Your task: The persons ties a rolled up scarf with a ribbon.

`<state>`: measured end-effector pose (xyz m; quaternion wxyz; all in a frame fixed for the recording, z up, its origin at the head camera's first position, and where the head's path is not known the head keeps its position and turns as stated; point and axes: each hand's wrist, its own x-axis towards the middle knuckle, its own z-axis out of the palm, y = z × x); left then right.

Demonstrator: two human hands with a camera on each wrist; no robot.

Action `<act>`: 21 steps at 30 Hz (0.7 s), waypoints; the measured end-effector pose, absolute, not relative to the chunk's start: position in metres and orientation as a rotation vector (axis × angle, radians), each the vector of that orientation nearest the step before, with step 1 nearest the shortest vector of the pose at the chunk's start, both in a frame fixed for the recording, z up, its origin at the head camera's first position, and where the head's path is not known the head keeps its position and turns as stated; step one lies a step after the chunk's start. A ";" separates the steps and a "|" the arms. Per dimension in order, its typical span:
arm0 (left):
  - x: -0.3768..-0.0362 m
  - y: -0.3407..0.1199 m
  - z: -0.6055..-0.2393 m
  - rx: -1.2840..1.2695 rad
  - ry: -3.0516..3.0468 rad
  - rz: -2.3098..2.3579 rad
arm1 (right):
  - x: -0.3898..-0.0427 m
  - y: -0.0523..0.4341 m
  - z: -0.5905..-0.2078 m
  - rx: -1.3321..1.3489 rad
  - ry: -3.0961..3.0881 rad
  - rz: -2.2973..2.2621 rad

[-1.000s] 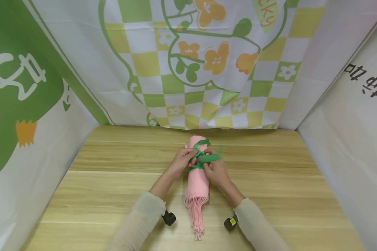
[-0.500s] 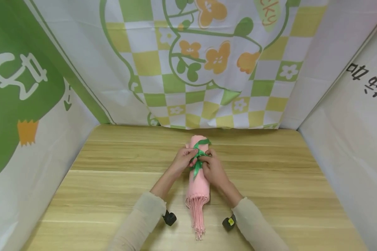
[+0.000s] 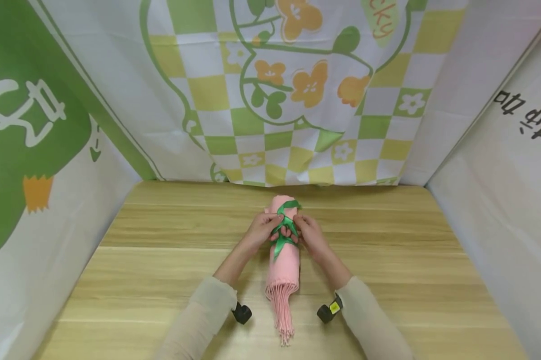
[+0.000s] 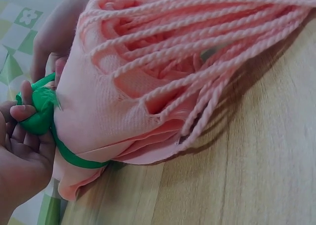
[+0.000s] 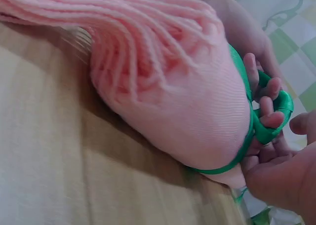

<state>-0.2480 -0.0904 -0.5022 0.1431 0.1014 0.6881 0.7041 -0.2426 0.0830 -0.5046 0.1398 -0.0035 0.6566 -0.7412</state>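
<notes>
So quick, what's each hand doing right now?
Left hand: pinching the green ribbon on the rolled pink scarf.
Right hand: pinching the same ribbon.

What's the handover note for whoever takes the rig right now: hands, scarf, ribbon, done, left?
Left hand: pinches the green ribbon on the roll's left side.
Right hand: pinches the ribbon at the knot from the right.
Pink scarf: rolled, lying mid-table, fringe toward the person.
Done: ribbon wrapped round the roll and crossed on top, one loop showing.
Left: likely finishing and tightening the bow; both hands are on it.
</notes>
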 end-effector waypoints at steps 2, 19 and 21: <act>-0.248 -0.091 -0.503 0.308 1.983 2.024 | -0.244 0.084 -0.503 -0.008 1.898 -2.077; -0.249 -0.092 -0.506 0.395 2.008 2.000 | -0.249 0.088 -0.492 0.059 1.356 -2.163; -0.250 -0.092 -0.507 0.401 2.007 2.000 | -0.249 0.088 -0.493 0.023 1.309 -2.186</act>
